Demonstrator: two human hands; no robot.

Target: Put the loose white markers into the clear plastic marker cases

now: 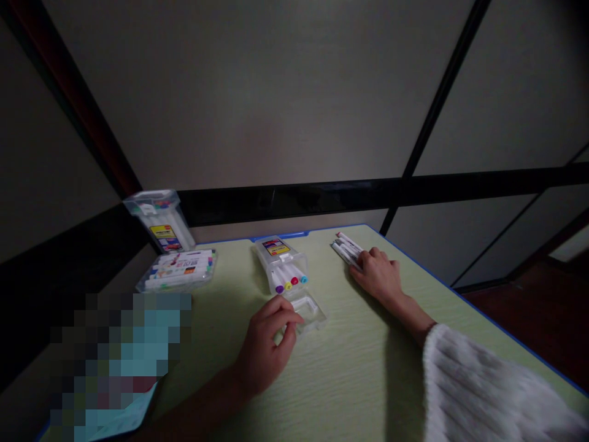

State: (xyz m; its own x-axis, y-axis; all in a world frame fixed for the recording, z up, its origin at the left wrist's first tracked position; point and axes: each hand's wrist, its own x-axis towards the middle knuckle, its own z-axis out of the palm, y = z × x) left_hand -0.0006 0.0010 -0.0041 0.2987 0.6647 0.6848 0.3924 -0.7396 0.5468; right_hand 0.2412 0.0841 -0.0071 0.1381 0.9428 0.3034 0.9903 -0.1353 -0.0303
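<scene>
My right hand (380,276) rests on the table with its fingers closed around the ends of several white markers (345,247). These lie bunched together, pointing away from me, and my fingers hide their near ends. A clear plastic marker case (271,261) lies on its side in the middle, its open mouth facing me. Inside it are white markers with purple, yellow, red and blue ends (294,281). The see-through lid (310,307) is folded down onto the table. My left hand (267,347) is beside this lid, its fingers curled and nothing visible between them.
At the back left, a second clear case (165,224) stands upright with markers inside. In front of it lies a flat clear pack of markers (179,270). A device with a partly blurred light-blue screen (133,405) is at the left. A panelled wall (276,92) rises behind the table.
</scene>
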